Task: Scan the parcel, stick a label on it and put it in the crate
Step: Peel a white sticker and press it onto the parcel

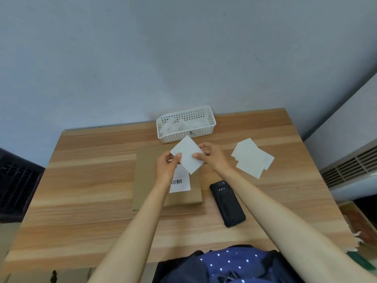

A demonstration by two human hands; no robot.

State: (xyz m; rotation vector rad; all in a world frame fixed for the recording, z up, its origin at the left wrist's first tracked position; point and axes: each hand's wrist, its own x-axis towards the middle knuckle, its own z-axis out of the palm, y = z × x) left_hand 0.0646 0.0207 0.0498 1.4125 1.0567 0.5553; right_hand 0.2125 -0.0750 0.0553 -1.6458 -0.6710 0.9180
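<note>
A flat brown cardboard parcel (146,180) lies on the wooden table (85,190), with a white barcode sticker (180,181) on its top. Above it, both hands hold one blank white label (188,154). My left hand (166,166) pinches its lower left edge, and my right hand (212,157) pinches its right edge. A black handheld scanner (227,203) rests on the table just right of the parcel. The white perforated crate (186,124) stands at the table's far edge, with white crumpled items inside.
A loose pile of blank labels (252,158) lies on the table to the right of my hands. A grey wall rises behind the table. A white vented unit (350,168) stands at the right, and a dark crate (18,180) at the left.
</note>
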